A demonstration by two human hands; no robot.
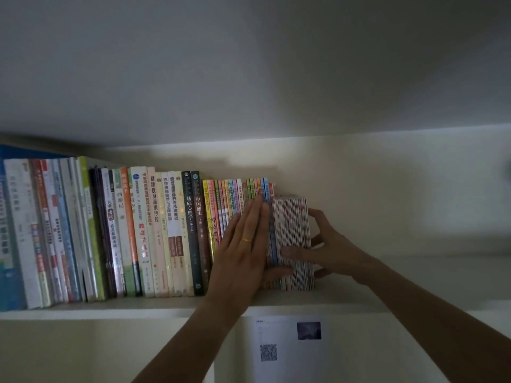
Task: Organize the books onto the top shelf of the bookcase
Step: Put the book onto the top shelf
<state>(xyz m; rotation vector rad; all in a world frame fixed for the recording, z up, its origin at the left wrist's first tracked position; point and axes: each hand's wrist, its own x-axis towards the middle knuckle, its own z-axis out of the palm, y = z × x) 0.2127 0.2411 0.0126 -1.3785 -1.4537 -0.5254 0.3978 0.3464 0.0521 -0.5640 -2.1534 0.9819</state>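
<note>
Most books already stand on the top shelf (166, 306); your flat, empty left hand (243, 244) steadies the row (235, 214) while your right hand (329, 247) curls its fingers (296, 252) round the last small stack (294, 241).

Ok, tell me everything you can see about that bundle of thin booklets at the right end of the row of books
The bundle of thin booklets stands upright on the top shelf, ending the row. It is many slim paper spines, mostly white with red and pink marks, pressed together and shorter than the colourful books to its left. The right hand grips it, thumb across the spines and fingers round its right side. The left hand lies flat on the neighbouring spines, its thumb reaching the bundle's lower edge.
</note>
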